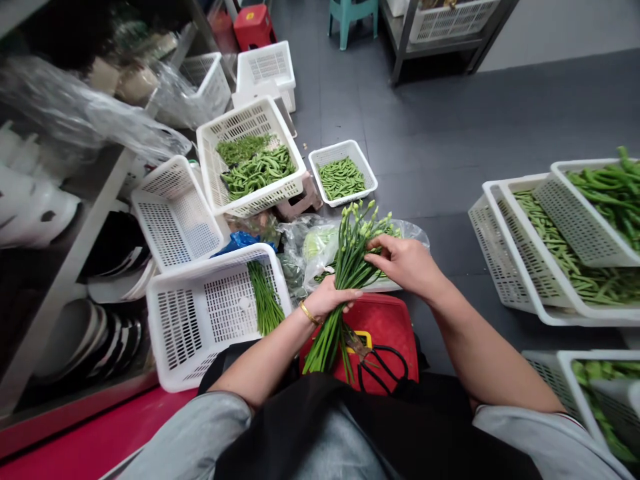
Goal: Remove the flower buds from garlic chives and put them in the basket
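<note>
"While the left hand gripped the green stems over the red stool, what threatened?"
"Loosened fingers could have spilled them; the right hand, pinching their edge, might have snapped some."

Bunched long green stems: smooth, satin. Red square plastic stool, 5 o'clock: smooth. Black-handled scissors: dull metal blades. White slotted rectangular basket, 8 o'clock: smooth plastic. Clear crumpled plastic bag, 10 o'clock: glossy. Dark-grey floor: matt.
</note>
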The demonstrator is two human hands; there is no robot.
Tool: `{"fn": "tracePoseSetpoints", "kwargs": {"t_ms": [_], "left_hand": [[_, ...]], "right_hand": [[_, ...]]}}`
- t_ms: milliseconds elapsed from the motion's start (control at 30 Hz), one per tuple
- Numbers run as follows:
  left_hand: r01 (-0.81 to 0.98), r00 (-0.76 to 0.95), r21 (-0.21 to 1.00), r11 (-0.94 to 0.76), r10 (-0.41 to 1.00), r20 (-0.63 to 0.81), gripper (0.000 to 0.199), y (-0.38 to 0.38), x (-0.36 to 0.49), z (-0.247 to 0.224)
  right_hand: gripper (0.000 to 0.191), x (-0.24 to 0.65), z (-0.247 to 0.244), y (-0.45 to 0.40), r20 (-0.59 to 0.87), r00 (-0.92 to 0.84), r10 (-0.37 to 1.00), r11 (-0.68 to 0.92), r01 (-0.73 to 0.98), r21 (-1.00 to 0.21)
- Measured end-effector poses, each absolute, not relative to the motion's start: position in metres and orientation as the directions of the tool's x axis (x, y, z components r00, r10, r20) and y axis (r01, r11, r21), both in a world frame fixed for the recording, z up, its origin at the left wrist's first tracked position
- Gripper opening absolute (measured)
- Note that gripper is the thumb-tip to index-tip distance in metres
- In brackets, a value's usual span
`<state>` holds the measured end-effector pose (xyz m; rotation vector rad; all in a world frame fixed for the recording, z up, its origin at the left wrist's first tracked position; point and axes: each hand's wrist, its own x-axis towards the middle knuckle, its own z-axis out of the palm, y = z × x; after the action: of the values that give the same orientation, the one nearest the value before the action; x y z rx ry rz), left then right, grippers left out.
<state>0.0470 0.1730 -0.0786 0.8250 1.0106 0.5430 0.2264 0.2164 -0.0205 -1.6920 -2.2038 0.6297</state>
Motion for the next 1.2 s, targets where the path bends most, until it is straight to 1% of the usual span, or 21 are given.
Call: {"fn": "tracePoseSetpoints", "kwargs": {"t_ms": [100, 200, 267, 400, 600, 733, 767, 833, 933, 1000, 1067, 1133, 1200], "left_hand": [[-0.017, 0.452, 0.808, 0.589, 0.725, -0.520, 0.046, 0.173, 0.047, -0.077], [-0.015, 0.471, 0.809, 0.588, 0.718, -0.512, 0.046, 0.173, 0.046, -0.075], [-0.012, 0.501, 0.807, 0.591, 0.702, -0.506, 0.046, 0.173, 0.045, -0.075], [-0.003, 0.546, 0.805, 0.594, 0.675, -0.496, 0.046, 0.174, 0.043, -0.076], [0.005, 0.575, 0.814, 0.580, 0.664, -0.477, 0.044, 0.175, 0.043, -0.075], [0.004, 0.549, 0.813, 0.582, 0.678, -0.488, 0.043, 0.174, 0.043, -0.076], [0.001, 0.535, 0.812, 0.583, 0.686, -0.493, 0.043, 0.174, 0.043, -0.077], [-0.003, 0.513, 0.814, 0.581, 0.699, -0.497, 0.045, 0.174, 0.044, -0.077], [0.006, 0.516, 0.829, 0.560, 0.708, -0.482, 0.047, 0.174, 0.046, -0.076], [0.012, 0.520, 0.837, 0.547, 0.712, -0.472, 0.047, 0.173, 0.046, -0.075], [0.011, 0.515, 0.836, 0.548, 0.714, -0.475, 0.046, 0.173, 0.046, -0.076], [0.003, 0.495, 0.830, 0.558, 0.720, -0.486, 0.046, 0.173, 0.045, -0.077], [-0.006, 0.473, 0.826, 0.564, 0.729, -0.495, 0.046, 0.173, 0.045, -0.079]], "right_hand": [[0.015, 0.233, -0.020, 0.219, -0.025, -0.314, 0.949, 0.244, 0.784, -0.572], [0.015, 0.239, -0.019, 0.222, 0.039, -0.368, 0.929, 0.297, 0.679, -0.672], [0.016, 0.242, -0.018, 0.223, 0.090, -0.350, 0.932, 0.309, 0.643, -0.701], [0.016, 0.245, -0.016, 0.223, 0.169, -0.195, 0.966, 0.257, 0.672, -0.694], [0.018, 0.242, -0.023, 0.224, 0.283, -0.044, 0.958, 0.214, 0.767, -0.605], [0.027, 0.243, -0.013, 0.216, 0.328, 0.047, 0.943, 0.180, 0.759, -0.626], [0.026, 0.243, -0.010, 0.214, 0.328, 0.034, 0.944, 0.192, 0.751, -0.632], [0.023, 0.242, -0.004, 0.209, 0.294, -0.072, 0.953, 0.248, 0.742, -0.623], [0.019, 0.239, -0.007, 0.209, 0.163, -0.259, 0.952, 0.306, 0.784, -0.540], [0.020, 0.238, -0.013, 0.213, 0.078, -0.296, 0.952, 0.299, 0.840, -0.453], [0.021, 0.239, -0.017, 0.216, 0.023, -0.314, 0.949, 0.298, 0.874, -0.384], [0.019, 0.241, -0.018, 0.218, -0.001, -0.336, 0.942, 0.312, 0.876, -0.367], [0.017, 0.244, -0.017, 0.218, -0.009, -0.341, 0.940, 0.311, 0.866, -0.392]]}}
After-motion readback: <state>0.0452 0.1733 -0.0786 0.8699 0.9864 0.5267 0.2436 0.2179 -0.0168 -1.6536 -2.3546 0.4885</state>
